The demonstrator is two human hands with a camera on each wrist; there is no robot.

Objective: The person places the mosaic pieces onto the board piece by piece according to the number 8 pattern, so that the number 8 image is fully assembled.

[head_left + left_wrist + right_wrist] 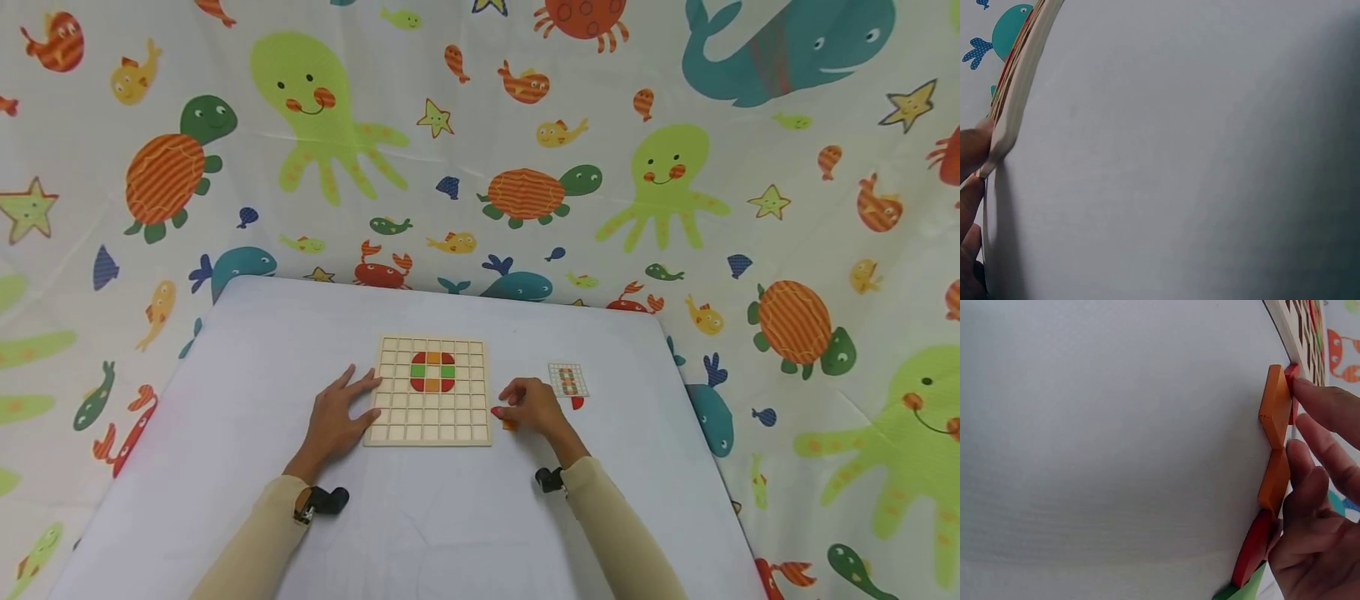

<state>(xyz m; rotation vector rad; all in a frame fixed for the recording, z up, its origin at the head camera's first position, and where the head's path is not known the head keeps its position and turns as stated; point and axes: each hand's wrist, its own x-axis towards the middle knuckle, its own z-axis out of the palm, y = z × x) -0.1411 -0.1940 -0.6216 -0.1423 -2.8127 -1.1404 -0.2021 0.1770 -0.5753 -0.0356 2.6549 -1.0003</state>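
A square wooden grid board (pixel 427 419) lies on the table, with red, green and orange tiles (pixel 432 372) set in a rounded block in its upper middle. My left hand (pixel 335 419) touches the board's left edge with thumb and fingers spread; the board's edge (pixel 1019 94) shows at the left wrist view's left side. Just off the right edge, my right hand (pixel 534 407) pinches a small red tile (pixel 497 412) between thumb and finger. Under that hand, orange tiles (pixel 1275 406) lie in a row with a red tile (pixel 1252 547) and a green tile (pixel 1249 589).
A small pattern card (pixel 568 380) lies right of the right hand, with a red quarter-round tile (pixel 577 402) at its lower edge. The white table (pixel 450 517) ends at a curtain (pixel 420 150) printed with sea animals.
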